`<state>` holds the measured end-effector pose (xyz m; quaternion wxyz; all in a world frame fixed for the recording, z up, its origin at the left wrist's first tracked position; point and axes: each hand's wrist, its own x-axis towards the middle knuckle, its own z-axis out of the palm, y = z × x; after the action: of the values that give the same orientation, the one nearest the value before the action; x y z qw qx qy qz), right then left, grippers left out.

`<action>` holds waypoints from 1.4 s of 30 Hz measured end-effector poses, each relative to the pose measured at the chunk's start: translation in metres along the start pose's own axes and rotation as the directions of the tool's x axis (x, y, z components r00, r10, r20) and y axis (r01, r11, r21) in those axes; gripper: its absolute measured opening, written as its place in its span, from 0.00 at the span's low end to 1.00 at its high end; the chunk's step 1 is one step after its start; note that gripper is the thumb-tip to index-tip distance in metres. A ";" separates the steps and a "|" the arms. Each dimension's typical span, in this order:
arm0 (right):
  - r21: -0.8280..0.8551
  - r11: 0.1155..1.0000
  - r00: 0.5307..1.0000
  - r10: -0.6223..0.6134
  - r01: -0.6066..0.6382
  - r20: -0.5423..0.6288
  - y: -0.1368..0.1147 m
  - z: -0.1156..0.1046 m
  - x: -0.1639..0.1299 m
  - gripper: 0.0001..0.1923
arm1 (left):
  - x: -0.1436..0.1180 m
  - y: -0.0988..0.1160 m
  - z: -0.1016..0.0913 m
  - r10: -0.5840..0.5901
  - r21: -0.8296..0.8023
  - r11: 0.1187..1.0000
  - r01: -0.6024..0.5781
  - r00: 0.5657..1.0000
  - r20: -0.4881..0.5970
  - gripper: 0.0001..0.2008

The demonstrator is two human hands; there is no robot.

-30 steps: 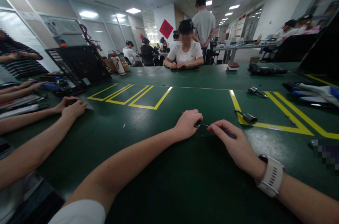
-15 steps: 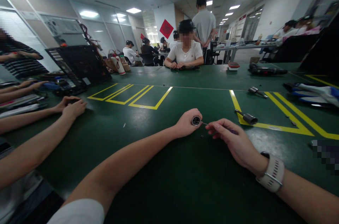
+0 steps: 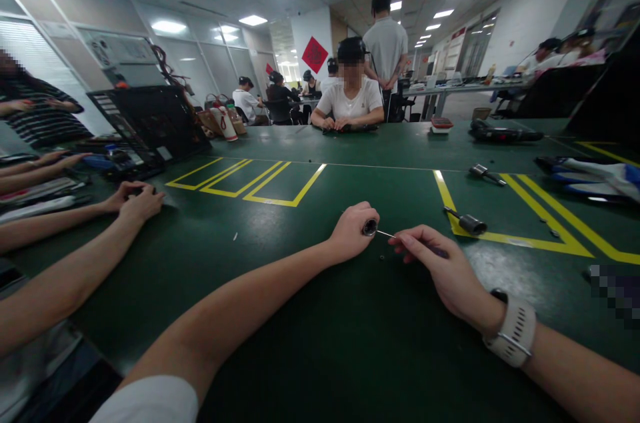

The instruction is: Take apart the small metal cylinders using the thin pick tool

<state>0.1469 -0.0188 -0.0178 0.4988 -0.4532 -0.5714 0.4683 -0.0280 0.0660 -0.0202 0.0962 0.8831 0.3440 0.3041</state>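
My left hand is wrapped round a dark metal cylinder whose hollow round end faces me. A thin screwdriver sits in the pinch of my right hand, its slim shaft reaching left to the cylinder's open end. Whether the tip touches inside or only at the rim, I cannot tell. The screwdriver's dark handle is mostly covered by my palm. A tiny dark ring-like piece lies on the green table below the shaft. To the right rests a similar metal cylinder with a narrow stem.
Another stemmed metal part and small dark bits lie by the yellow tape. Blue-white gloves and a black tool are farther right. A co-worker's hands are at the left; another person sits opposite.
The cylinder has turned slightly in my left hand, and more of the screwdriver's shaft shows outside its open end. My right hand has barely moved.
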 end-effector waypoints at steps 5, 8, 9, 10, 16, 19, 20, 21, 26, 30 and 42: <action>0.086 0.996 1.000 0.031 -0.031 0.006 0.000 0.000 0.000 0.12 | 0.003 -0.005 0.002 0.029 -0.200 0.979 -0.029 1.000 -0.008 0.05; 0.093 0.995 0.999 0.040 -0.040 -0.002 -0.001 0.001 0.000 0.12 | 0.003 -0.005 0.003 0.017 -0.201 0.980 -0.014 1.000 0.017 0.05; 0.090 0.995 0.999 0.041 -0.039 -0.011 -0.002 0.001 0.000 0.12 | 0.003 -0.005 0.003 -0.004 -0.178 0.984 0.007 1.000 0.018 0.05; 0.082 0.996 0.999 0.040 -0.038 -0.020 -0.003 0.001 -0.001 0.12 | 0.003 -0.005 0.004 -0.031 -0.148 0.988 0.033 0.999 0.013 0.04; -0.049 0.999 1.000 0.014 -0.014 0.002 -0.004 0.002 -0.001 0.13 | 0.000 -0.003 0.003 -0.082 0.034 0.996 0.083 0.996 -0.017 0.04; -0.052 0.999 1.000 0.009 -0.009 0.006 -0.003 0.002 -0.001 0.12 | 0.000 0.000 0.002 -0.024 0.080 0.997 0.024 1.000 -0.002 0.04; -0.040 0.999 1.000 0.009 -0.009 0.005 -0.003 0.002 0.000 0.11 | 0.000 0.000 0.001 -0.011 0.072 0.997 0.011 1.000 0.003 0.04; -0.022 1.000 1.000 0.011 -0.011 0.007 -0.003 0.002 0.000 0.11 | 0.000 0.000 0.001 -0.006 0.054 0.999 0.006 1.000 0.006 0.04; 0.093 0.994 0.999 0.053 -0.053 0.002 -0.006 0.002 0.001 0.12 | 0.002 -0.003 0.001 -0.020 -0.114 0.993 0.021 1.000 0.006 0.04; 0.112 0.991 0.997 0.078 -0.077 -0.006 -0.007 0.002 0.000 0.13 | 0.003 -0.006 0.002 -0.014 -0.187 0.982 0.018 1.000 0.026 0.05; -0.003 0.998 0.998 0.068 -0.068 0.002 -0.004 0.003 0.001 0.12 | -0.001 0.007 -0.002 -0.006 0.224 0.974 -0.020 0.993 0.115 0.04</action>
<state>0.1440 -0.0184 -0.0144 0.4814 -0.4727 -0.5567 0.4847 -0.0258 0.0600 -0.0168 0.0143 0.9057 0.3667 0.2122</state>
